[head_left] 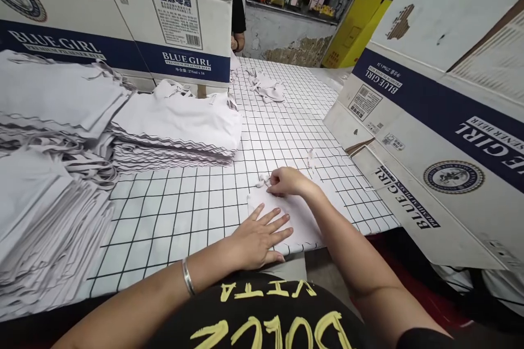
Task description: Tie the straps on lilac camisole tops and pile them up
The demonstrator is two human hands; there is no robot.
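A pale pinkish-white garment point(301, 215) lies flat at the table's near edge, in front of me. My left hand point(260, 235) rests on it, palm down with the fingers spread. At the garment's far edge my right hand point(289, 181) is closed, its fingertips pinched at the fabric beside a small bunched strap point(263, 180). Exactly what sits between those fingertips is hidden. To the left stands a neat stack of similar folded garments point(176, 125), with wavy edges facing me.
More piles of garments point(36, 212) fill the left side. A large beer carton point(192, 22) stands behind them, and another carton point(409, 120) leans at the right. A loose garment point(268, 89) lies farther back on the checked table point(164, 218). Another person's arm point(238, 41) shows beyond.
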